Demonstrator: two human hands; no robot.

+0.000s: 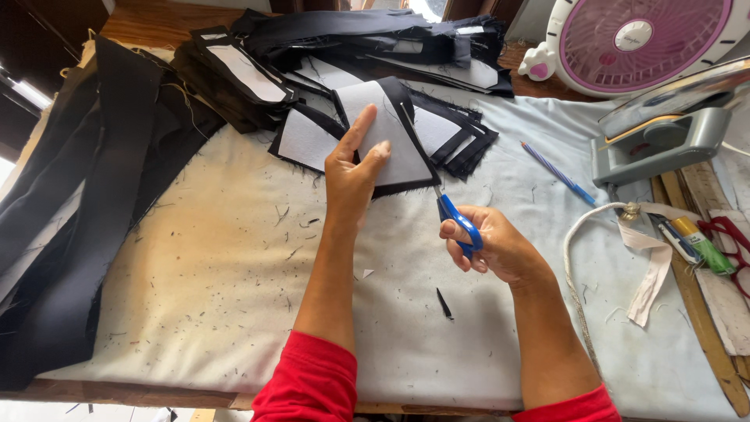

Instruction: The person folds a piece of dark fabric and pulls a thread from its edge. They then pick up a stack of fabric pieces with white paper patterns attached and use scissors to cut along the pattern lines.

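Note:
My left hand (353, 173) holds up a black fabric piece with white interfacing (394, 144), thumb and fingers pinching its left side. My right hand (492, 246) grips blue-handled scissors (457, 219), whose blades reach up along the piece's right edge. Both hands hover above a stained white padded cloth (234, 289) that covers the table. A small black sliver of cut fabric (444, 303) lies on the cloth below the scissors.
Stacks of similar black pieces (312, 101) lie at the back. Long dark fabric strips (86, 203) drape at left. At right are a grey iron (660, 137), a pink fan (637, 39), a blue pencil (558, 173), a cord (578, 250), pens and wooden rulers (703, 312).

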